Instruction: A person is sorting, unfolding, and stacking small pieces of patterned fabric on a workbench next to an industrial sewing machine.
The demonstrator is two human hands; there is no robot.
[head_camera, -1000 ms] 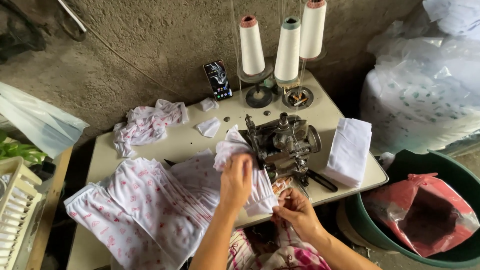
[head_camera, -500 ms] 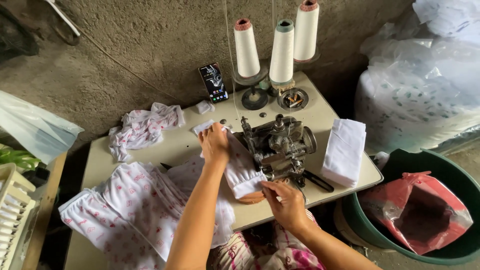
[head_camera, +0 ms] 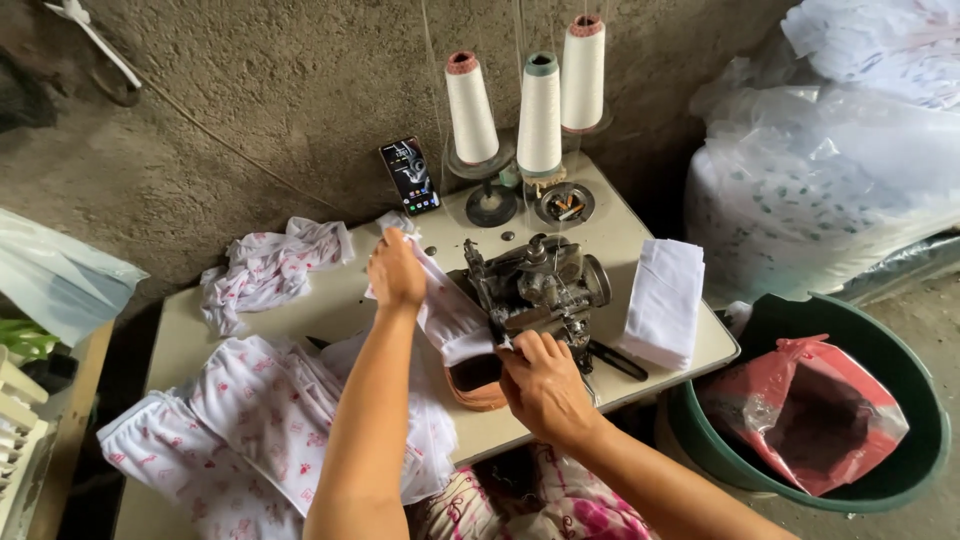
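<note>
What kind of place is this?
Probably a small sewing workshop. A sewing machine sits on a table, with tall cones of white thread behind it and piles of printed cloth beside the hands.

The one camera sat on the person's head, looking steeply down and forward at the surface [head_camera: 330, 300] from close above, with the sewing machine [head_camera: 535, 285] mid-frame and the rough wall [head_camera: 260, 90] behind
</note>
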